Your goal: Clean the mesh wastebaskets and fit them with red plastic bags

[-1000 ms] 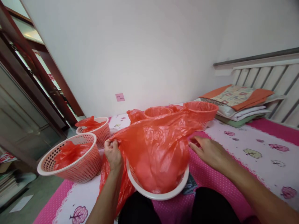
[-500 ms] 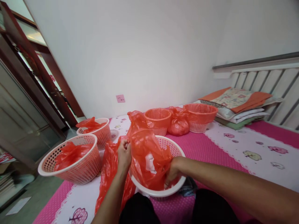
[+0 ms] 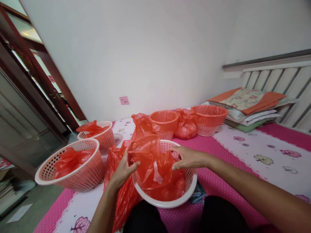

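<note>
A white-rimmed pink mesh basket (image 3: 167, 204) sits on the bed just in front of my knees. A red plastic bag (image 3: 155, 168) lies partly inside it and spills over its left edge. My left hand (image 3: 123, 170) is at the basket's left rim, fingers spread and pressing on the bag. My right hand (image 3: 187, 157) reaches over the basket from the right, its fingers stretched out flat on the bag near the far rim.
Two pink baskets with red bags (image 3: 70, 165) (image 3: 97, 134) stand at the bed's left edge. Further back are two red-lined baskets (image 3: 164, 123) (image 3: 210, 118) and a tied red bag (image 3: 186, 127). Folded bedding (image 3: 245, 105) lies by the headboard. The floor drops off to the left.
The bag, held wide over the basket a second ago, has been pushed down into it. My right hand came out of the basket and now lies over the bag; my left opened.
</note>
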Demonstrator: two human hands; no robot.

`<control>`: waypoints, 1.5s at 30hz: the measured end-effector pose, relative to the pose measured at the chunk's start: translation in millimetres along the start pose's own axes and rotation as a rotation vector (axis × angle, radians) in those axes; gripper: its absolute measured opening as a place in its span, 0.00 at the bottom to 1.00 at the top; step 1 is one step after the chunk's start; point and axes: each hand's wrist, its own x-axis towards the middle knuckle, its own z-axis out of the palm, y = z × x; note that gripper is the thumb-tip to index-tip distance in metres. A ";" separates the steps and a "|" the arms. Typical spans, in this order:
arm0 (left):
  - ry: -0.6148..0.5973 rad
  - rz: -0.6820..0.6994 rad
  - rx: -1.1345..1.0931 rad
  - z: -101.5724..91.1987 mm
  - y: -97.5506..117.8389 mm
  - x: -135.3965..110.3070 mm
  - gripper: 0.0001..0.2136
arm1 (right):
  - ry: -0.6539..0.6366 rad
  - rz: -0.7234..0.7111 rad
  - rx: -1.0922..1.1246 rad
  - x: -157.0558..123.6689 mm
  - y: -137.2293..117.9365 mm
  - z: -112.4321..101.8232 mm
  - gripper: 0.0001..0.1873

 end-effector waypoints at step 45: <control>-0.133 0.140 0.791 92.0 -18.4 -63.0 0.18 | 0.572 0.014 -0.084 -46.0 58.9 77.6 0.18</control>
